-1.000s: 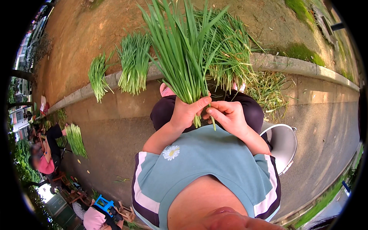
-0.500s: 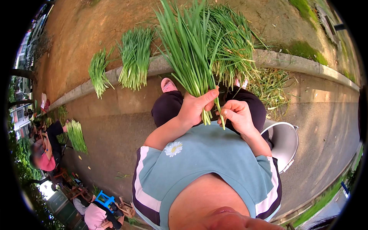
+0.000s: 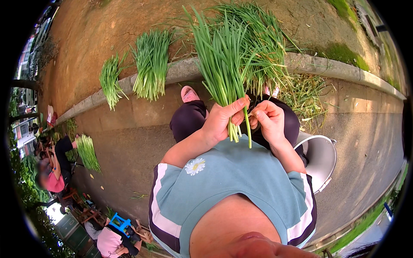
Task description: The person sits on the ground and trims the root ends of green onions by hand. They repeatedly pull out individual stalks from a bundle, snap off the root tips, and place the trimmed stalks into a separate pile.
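A bunch of garlic chives [image 3: 223,64] is gripped in my left hand [image 3: 221,121], leaves pointing away from me and pale stem ends toward my chest. One stem stands out from the rest at the bunch's right side. Close beside it, my right hand [image 3: 270,122] is closed in a pinch, thumb against fingers; what it pinches, if anything, is too small to make out. Beyond the held bunch lies a loose pile of chives [image 3: 266,47]. Two sorted bunches rest to the left across the kerb, a thick bunch [image 3: 150,64] and a smaller bunch [image 3: 112,79].
Stripped leaf scraps [image 3: 305,99] litter the ground right of my feet. A pale bucket [image 3: 323,157] stands by my right hip. The concrete kerb [image 3: 335,69] crosses ahead. At far left, other people sit near a chive bunch [image 3: 88,152] and a blue stool [image 3: 119,223].
The held bunch has tipped to the right and dropped lower. My right hand has come off the outlying stem's lower end and moved slightly up and away.
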Demonstrator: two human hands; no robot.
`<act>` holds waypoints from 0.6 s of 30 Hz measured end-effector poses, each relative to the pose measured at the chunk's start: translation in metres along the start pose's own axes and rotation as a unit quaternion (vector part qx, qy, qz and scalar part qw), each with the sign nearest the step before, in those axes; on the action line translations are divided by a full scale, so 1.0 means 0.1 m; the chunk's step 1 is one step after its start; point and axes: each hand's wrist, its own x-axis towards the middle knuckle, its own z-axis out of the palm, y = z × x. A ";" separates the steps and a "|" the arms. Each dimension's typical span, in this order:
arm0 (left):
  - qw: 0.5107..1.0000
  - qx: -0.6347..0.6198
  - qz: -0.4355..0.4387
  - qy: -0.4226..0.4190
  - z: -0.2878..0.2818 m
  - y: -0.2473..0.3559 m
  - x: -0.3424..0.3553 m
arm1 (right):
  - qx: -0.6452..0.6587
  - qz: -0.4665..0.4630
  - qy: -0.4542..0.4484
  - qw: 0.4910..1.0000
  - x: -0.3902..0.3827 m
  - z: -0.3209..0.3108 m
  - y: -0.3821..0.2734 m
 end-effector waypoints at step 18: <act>0.969 0.108 0.219 0.044 0.01 0.18 -0.20 | -0.134 0.020 0.037 0.990 0.05 -0.04 -0.10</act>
